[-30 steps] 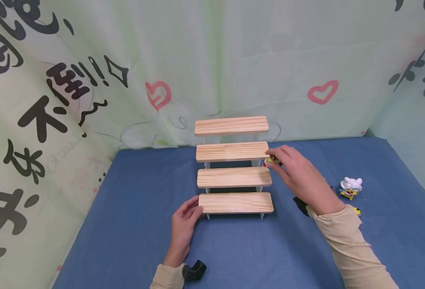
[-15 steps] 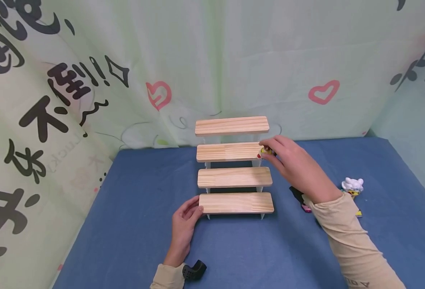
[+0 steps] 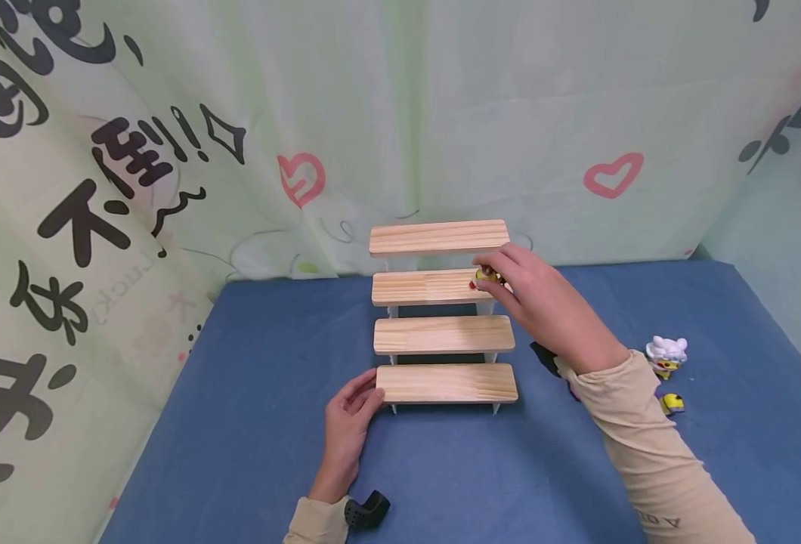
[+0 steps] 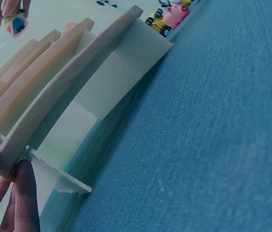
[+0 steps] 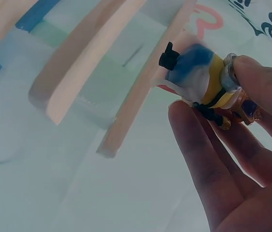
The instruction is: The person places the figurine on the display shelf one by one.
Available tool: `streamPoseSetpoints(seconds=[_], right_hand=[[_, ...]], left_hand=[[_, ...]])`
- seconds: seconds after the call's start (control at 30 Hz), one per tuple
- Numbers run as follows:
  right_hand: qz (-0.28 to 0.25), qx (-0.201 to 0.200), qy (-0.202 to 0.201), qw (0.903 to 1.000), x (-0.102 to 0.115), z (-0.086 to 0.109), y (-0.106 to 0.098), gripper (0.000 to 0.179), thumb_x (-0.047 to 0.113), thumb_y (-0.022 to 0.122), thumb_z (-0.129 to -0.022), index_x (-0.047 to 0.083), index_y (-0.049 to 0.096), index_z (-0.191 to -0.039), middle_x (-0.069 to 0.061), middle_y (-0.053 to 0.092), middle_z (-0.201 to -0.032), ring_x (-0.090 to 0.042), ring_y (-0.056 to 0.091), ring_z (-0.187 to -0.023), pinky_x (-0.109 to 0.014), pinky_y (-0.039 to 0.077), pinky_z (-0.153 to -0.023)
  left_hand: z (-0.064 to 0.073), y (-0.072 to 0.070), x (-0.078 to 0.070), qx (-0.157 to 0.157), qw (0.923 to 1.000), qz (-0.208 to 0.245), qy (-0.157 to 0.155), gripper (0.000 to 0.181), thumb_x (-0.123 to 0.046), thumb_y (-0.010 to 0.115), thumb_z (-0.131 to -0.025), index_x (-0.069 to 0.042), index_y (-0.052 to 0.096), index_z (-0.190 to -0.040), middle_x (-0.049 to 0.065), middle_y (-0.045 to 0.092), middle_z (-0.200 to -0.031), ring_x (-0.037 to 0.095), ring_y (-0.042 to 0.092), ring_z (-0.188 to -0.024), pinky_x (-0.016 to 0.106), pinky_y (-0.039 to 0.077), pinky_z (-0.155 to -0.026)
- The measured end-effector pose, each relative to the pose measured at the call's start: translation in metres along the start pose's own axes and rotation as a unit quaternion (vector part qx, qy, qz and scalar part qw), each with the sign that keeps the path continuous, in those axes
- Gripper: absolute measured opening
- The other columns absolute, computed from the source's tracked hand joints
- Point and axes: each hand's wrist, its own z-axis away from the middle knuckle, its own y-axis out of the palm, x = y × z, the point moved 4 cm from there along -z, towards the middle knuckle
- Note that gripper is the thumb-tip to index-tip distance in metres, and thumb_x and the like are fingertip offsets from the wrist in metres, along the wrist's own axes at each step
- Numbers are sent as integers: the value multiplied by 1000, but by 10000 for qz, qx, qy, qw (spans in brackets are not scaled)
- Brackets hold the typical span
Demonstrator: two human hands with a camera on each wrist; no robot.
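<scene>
A four-step wooden display stand [image 3: 446,384] with pale boards and translucent side supports stands on the blue cloth. My left hand [image 3: 347,434] pinches the left end of its lowest board, thumb above and fingers below in the left wrist view. Over the right end of the second board from the top, my right hand [image 3: 546,310] holds a small minion figurine [image 5: 206,72] between thumb and fingers. Yellow, blue and white show on its body, with a dark foot or hand sticking out. In the head view the figurine overlaps that board, and my fingers hide part of it.
Right of the stand are a white-topped figurine [image 3: 666,355] and a yellow one [image 3: 672,403], partly behind my right sleeve. A pink pig figurine [image 4: 175,17] shows in the left wrist view. A printed curtain [image 3: 482,113] hangs right behind the stand.
My right hand has carried the minion figurine left and upward, from beside the stand to over the second board from the top. The left hand keeps its hold on the lowest board.
</scene>
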Motion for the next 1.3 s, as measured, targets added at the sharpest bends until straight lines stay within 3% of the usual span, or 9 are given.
streamPoseSetpoints(seconds=[0.97,1.3], right_hand=[[56,-10,-264,9996,15,-38,14,25,12,69,-94,5,63,-117,-8,62,-106,-21,58,-90,-35,54,-76],[-89,128,-185,9997,18,-56,19,26,12,66,-96,2,63,-120,-11,63,-110,-25,59,-95,-40,54,-82]], left_hand=[[-5,-1,3,46,9999,-7,95,42,-13,73,-91,-2,62,-130,18,65,-126,16,67,-104,21,57,-87],[-5,-1,3,54,9999,-53,70,42,-14,73,-91,-3,62,-131,17,65,-126,19,67,-106,21,57,-87]])
